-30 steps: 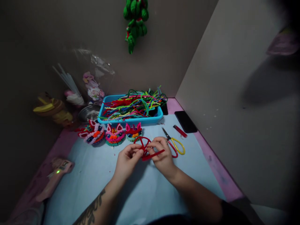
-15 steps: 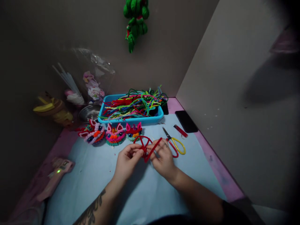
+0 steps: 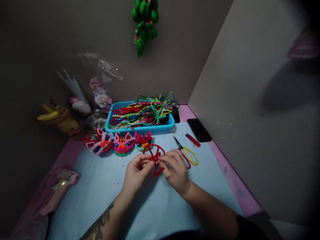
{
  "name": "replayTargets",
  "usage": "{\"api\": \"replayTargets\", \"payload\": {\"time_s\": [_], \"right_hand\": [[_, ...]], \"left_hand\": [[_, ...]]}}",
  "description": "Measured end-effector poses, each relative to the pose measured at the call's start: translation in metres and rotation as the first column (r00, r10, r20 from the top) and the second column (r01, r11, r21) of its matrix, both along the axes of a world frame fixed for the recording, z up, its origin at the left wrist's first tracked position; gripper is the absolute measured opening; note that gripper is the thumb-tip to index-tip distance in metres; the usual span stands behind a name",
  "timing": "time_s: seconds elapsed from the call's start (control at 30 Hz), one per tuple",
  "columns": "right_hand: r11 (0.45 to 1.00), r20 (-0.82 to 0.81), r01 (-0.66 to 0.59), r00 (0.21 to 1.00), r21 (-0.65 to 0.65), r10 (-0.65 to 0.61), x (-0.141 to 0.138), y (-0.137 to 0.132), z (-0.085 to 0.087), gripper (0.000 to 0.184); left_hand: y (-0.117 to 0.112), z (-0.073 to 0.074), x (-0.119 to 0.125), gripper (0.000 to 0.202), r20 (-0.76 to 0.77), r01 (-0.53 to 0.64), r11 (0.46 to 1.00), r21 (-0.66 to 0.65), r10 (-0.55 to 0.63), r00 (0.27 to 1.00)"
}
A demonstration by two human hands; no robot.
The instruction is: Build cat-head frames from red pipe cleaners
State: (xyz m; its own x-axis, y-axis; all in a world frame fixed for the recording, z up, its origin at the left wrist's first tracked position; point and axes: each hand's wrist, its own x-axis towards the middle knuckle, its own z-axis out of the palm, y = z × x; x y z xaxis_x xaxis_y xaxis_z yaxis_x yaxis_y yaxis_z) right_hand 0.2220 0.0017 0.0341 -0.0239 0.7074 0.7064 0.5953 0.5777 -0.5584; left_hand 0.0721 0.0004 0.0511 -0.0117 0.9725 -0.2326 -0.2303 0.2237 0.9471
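Between my hands is a red pipe cleaner frame (image 3: 156, 147), bent into a ring with spokes meeting at a hub. My left hand (image 3: 137, 170) pinches it at the left of the hub. From the other side, my right hand (image 3: 174, 169) closes thumb and fingertips on the red pipe cleaner near the hub, and a loose bent length hangs below. Just beyond the frame, three colourful pipe cleaner animal heads (image 3: 123, 144) stand in a row. Scissors (image 3: 186, 152) with one red and one yellow handle lie behind my right hand, partly hidden by it.
A blue tray (image 3: 140, 129) full of coloured pipe cleaners stands at the back. To the right lie a red-handled small tool (image 3: 193, 140) and a black phone (image 3: 199, 130). A pink glue gun (image 3: 61, 191) rests at left, near a metal bowl (image 3: 96, 120).
My right hand has shifted its fingertips in to the hub. The loose red length that pointed up to the right now bends below the frame.
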Motion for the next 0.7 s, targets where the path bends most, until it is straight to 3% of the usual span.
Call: {"api": "replayTargets", "payload": {"time_s": [0.53, 0.7], "right_hand": [[0.992, 0.085, -0.047, 0.996, 0.12, 0.037, 0.0042, 0.001, -0.0056, 0.027], [0.994, 0.047, -0.047, 0.998, 0.098, 0.043, 0.0023, 0.0009, -0.0081, 0.027]], "left_hand": [[-0.0008, -0.0017, 0.0007, 0.026, -0.022, -0.023, 1.0, 0.016, 0.023, 0.999], [-0.0012, -0.0023, 0.0005, 0.022, -0.048, -0.02, 0.999, 0.04, 0.022, 0.999]]}}
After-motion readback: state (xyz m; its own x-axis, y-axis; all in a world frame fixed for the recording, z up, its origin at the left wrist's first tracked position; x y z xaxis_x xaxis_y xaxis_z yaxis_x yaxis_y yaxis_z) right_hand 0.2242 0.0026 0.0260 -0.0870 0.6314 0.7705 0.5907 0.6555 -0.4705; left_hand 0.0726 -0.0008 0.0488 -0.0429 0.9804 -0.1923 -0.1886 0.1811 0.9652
